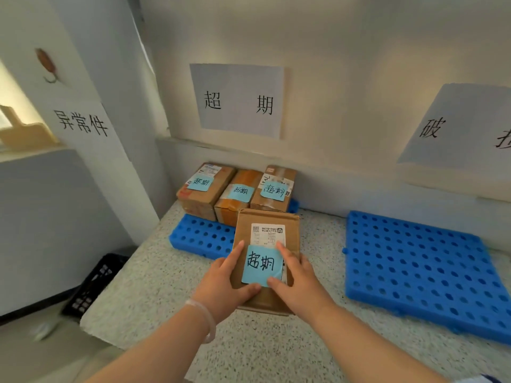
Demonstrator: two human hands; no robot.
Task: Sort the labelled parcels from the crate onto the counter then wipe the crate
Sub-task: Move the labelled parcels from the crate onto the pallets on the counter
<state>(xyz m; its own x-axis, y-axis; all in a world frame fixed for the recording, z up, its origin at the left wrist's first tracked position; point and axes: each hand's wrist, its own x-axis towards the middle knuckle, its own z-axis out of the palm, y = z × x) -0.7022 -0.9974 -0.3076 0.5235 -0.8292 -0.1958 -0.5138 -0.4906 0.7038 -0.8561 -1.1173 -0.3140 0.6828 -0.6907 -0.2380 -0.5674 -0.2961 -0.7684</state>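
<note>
My left hand (221,286) and right hand (301,283) grip a blue-noted cardboard parcel (266,233) at the left blue pallet (199,236)'s near edge; three labelled parcels (237,200) sit farther back on it.

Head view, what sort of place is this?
Probably a parcel station's sorting counter: category signs above, note-tagged parcels lined on a blue pallet under one.

Three parcels (235,193) fill the back of the left blue mat (197,236); the held parcel (266,219) blocks its front-right (front-left strip open).
</note>
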